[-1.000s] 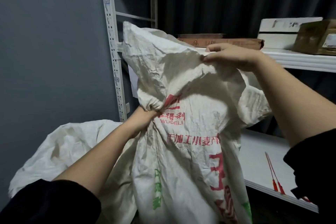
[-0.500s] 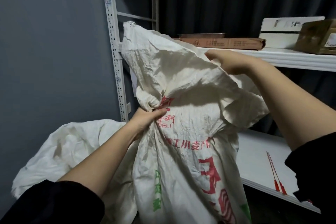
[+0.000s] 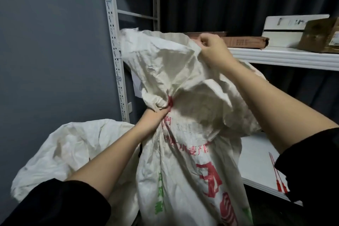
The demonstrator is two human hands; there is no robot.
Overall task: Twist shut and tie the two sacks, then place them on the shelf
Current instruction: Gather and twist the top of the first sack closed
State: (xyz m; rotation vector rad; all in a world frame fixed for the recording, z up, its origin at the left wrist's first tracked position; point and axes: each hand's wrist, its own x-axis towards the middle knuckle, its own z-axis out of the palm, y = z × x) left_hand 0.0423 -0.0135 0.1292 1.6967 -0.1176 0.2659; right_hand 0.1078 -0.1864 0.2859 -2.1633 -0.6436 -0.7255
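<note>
A white woven sack (image 3: 183, 174) with red and green print stands upright in front of me. My left hand (image 3: 154, 118) grips its gathered neck, where the cloth bunches into a tight twist. My right hand (image 3: 212, 49) holds the loose top edge of the sack up high, fingers curled round the fabric. A second white sack (image 3: 73, 148) lies slumped and open behind my left arm. Two red ties (image 3: 278, 180) lie on the lower shelf (image 3: 256, 163) at the right.
A white metal rack upright (image 3: 114, 46) stands beside the grey wall at the left. The upper shelf (image 3: 286, 57) carries a flat brown box (image 3: 245, 41), a white box (image 3: 286, 31) and a cardboard box (image 3: 321, 35). Dark curtain hangs behind.
My right hand has swung the sack's loose top round and closed tighter on it. The neck under my left hand is more tightly twisted than a second ago.
</note>
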